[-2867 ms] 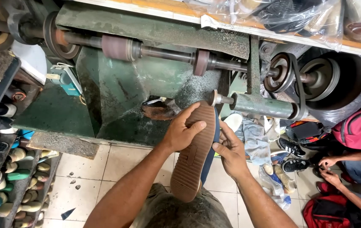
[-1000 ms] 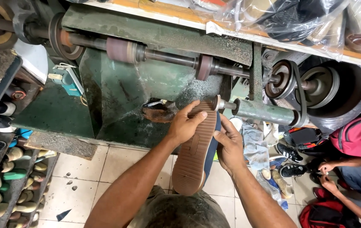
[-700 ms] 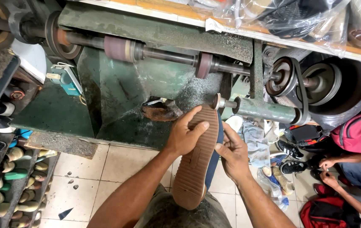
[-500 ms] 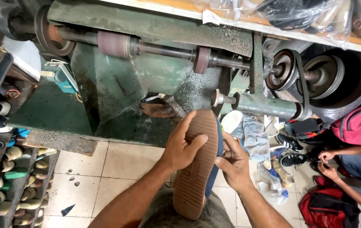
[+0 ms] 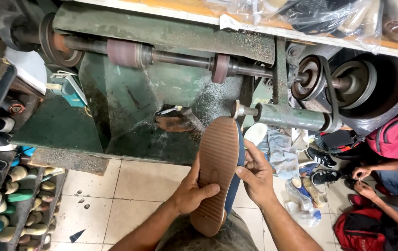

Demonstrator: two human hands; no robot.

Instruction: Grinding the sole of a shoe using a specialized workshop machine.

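I hold a shoe with a brown ribbed sole point(image 5: 216, 165) and a blue upper, sole turned up, its toe pointing at the grinding machine. My left hand point(image 5: 190, 189) grips the sole's left side near the heel. My right hand point(image 5: 256, 171) clasps the blue right edge at mid-length. The toe lies just below the small spindle tip point(image 5: 236, 109) of the green horizontal shaft point(image 5: 289, 117), apart from it by a small gap.
A green dusty machine body point(image 5: 129, 100) carries a long shaft with a pink sanding drum point(image 5: 124, 52) and pulleys with a belt point(image 5: 329, 86). Shelves of shoes point(image 5: 3, 195) stand at left. Another person's hands point(image 5: 361, 179) work at right beside a red bag point(image 5: 364, 230).
The shoe has come back from the spindle tip and dropped a little toward me; the sole now lies flatter under both hands, which keep the same grip.
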